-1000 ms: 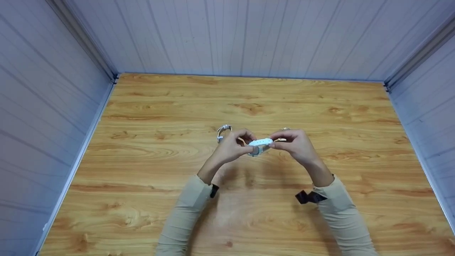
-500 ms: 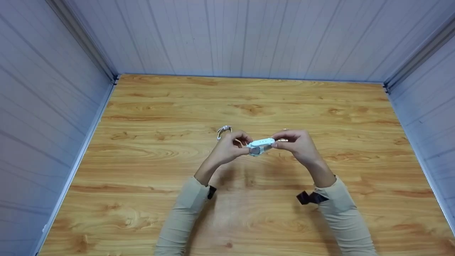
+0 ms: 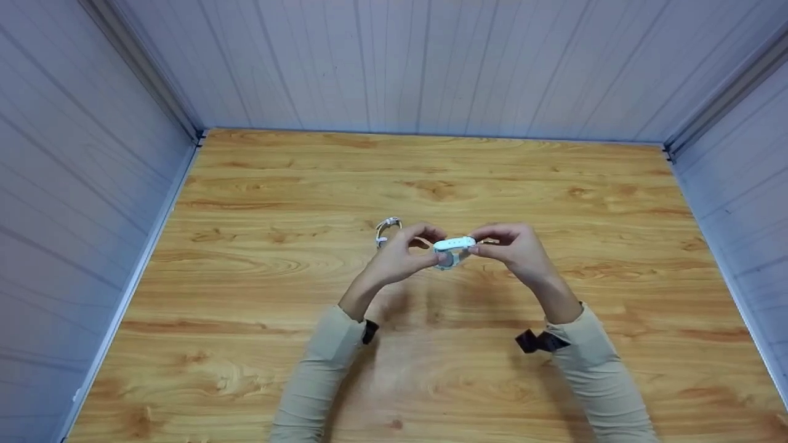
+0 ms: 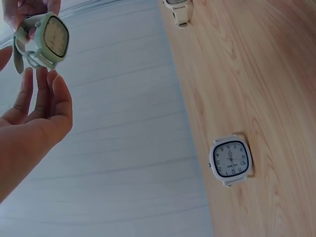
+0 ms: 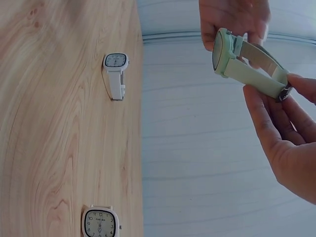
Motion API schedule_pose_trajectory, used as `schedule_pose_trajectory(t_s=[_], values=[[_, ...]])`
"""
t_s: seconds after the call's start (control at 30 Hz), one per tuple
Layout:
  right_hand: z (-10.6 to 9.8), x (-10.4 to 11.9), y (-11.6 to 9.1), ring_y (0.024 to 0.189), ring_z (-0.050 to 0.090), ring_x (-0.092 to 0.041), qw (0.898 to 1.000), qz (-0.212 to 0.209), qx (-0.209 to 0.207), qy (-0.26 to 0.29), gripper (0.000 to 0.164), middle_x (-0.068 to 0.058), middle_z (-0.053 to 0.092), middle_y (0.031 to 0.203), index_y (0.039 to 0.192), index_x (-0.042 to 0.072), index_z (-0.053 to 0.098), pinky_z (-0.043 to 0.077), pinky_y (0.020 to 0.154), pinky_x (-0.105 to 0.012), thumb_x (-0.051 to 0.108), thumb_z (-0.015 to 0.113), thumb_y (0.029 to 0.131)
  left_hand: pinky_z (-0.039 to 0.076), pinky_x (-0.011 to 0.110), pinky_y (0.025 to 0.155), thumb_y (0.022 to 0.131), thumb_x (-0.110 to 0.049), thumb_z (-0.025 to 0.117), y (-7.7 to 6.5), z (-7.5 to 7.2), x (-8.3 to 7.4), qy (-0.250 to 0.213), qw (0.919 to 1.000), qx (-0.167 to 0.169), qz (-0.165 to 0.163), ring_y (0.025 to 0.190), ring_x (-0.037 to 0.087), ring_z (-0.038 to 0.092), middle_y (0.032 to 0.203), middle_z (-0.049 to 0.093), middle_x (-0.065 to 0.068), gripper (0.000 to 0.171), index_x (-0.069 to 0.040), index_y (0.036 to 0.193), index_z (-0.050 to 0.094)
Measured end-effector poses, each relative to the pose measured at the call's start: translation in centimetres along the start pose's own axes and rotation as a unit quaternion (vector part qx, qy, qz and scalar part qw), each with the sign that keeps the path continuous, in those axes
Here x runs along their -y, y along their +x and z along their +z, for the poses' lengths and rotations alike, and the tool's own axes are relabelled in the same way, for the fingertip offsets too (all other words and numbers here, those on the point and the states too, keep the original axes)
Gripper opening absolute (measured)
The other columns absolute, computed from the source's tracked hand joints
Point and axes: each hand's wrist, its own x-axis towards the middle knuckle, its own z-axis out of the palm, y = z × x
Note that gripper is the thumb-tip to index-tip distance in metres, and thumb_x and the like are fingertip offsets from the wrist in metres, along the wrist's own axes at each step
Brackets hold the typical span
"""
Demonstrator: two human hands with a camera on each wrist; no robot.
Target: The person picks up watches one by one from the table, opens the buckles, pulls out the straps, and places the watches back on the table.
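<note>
A pale green wristwatch (image 3: pixel 454 243) is held up between both hands, its strap bent into a loop. In the head view the strap with its row of holes faces up, and the case shows below it. My left hand (image 3: pixel 400 255) has thumb and fingertips at the left end of the watch, beside the case. At the other end, my right hand (image 3: pixel 517 252) pinches the strap, near the dark buckle (image 5: pixel 284 93) in the right wrist view. The left wrist view shows the square dial (image 4: pixel 56 37) turned partly sideways.
A white watch (image 3: pixel 391 221) lies on the wooden table (image 3: pixel 431 178) just beyond my left hand. Another white watch (image 5: pixel 116 79) lies behind my right hand, mostly hidden by it in the head view. Pale panel walls (image 3: pixel 394 67) enclose the back and sides.
The watch has tilted slightly and more of its case shows below the strap than a second ago. My left fingers shifted left off the strap end, then back right. My right hand stays nearly still.
</note>
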Motion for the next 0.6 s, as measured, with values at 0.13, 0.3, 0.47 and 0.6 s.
schedule_pose_trajectory(t_s=[0.13, 0.3, 0.47, 0.6], values=[[0.2, -0.2, 0.1, 0.082, 0.061, -0.027, 1.000, -0.009, 0.023, -0.003, 0.021, -0.020, 0.062, 0.094, 0.095, -0.016, 0.062, 0.053, 0.070, -0.032, -0.005, 0.067, 0.078, 0.043, 0.036, 0.086, 0.084, -0.013, 0.067, 0.2, 0.6, -0.6, 0.020, 0.9998, -0.006, 0.007, 0.096, 0.019, 0.055, 0.103, 0.060, 0.009, 0.029, 0.002, 0.108, 0.058], [0.3, -0.3, -0.1, 0.085, 0.061, -0.031, 0.999, -0.008, 0.037, -0.009, 0.021, -0.024, 0.060, 0.098, 0.097, -0.015, 0.062, 0.053, 0.072, -0.033, -0.004, 0.066, 0.080, 0.046, 0.032, 0.077, 0.084, -0.013, 0.067, 0.4, 1.2, -1.0, 0.040, 0.9990, -0.019, 0.008, 0.086, 0.016, 0.055, 0.096, 0.061, 0.007, 0.024, 0.001, 0.103, 0.059], [0.5, -0.2, -0.1, 0.086, 0.061, -0.027, 0.999, 0.000, 0.027, -0.025, 0.019, -0.022, 0.060, 0.096, 0.095, -0.012, 0.064, 0.053, 0.072, -0.032, -0.003, 0.068, 0.079, 0.047, 0.031, 0.073, 0.086, -0.011, 0.065, 0.3, 1.6, -1.0, 0.046, 0.9987, -0.022, -0.007, 0.083, 0.016, 0.055, 0.093, 0.060, 0.005, 0.018, -0.002, 0.100, 0.059], [0.6, -0.2, -0.1, 0.085, 0.062, -0.027, 0.999, 0.000, 0.024, -0.024, 0.019, -0.020, 0.061, 0.094, 0.095, -0.013, 0.063, 0.053, 0.072, -0.032, -0.003, 0.067, 0.080, 0.046, 0.030, 0.074, 0.087, -0.010, 0.062, 0.3, 1.7, -0.9, 0.050, 0.9985, -0.024, -0.004, 0.084, 0.014, 0.054, 0.095, 0.060, 0.005, 0.015, -0.003, 0.101, 0.059]])
